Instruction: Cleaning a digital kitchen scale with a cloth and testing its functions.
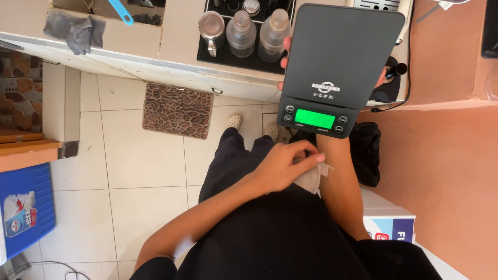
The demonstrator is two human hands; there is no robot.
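I hold a dark digital scale (334,62) up in front of me with my right hand (284,61), which is closed around its far side; only a few fingertips show at the scale's left edge, and the rest of that hand is hidden behind the platform. The scale is raised in the air, tilted toward me, with its green lit display (314,119) and round buttons at the near end. My left hand (288,166) is lower, pinched shut on a small pale cloth (315,176) that lies pressed against my right forearm, just below the scale. As I judge it, I am in the middle of wiping or drying, with the cloth ready and the scale lifted clear of the bench (181,52). The next move, I judge, calls for bringing the cloth onto the scale with a light touch, keeping away from the buttons and holding the scale steady with the one hand. Much is hard to read: the scale's underside is out of sight, so I cannot tell whether it is wet or dirty. The scale also covers part of the black mat (228,56) on the far bench, where a metal jug (211,27) and two clear bottles (257,32) stand. The cloth is mostly tucked under my fingers, so its size is unclear. A leopard-print floor mat (177,110) lies on the tiles below.
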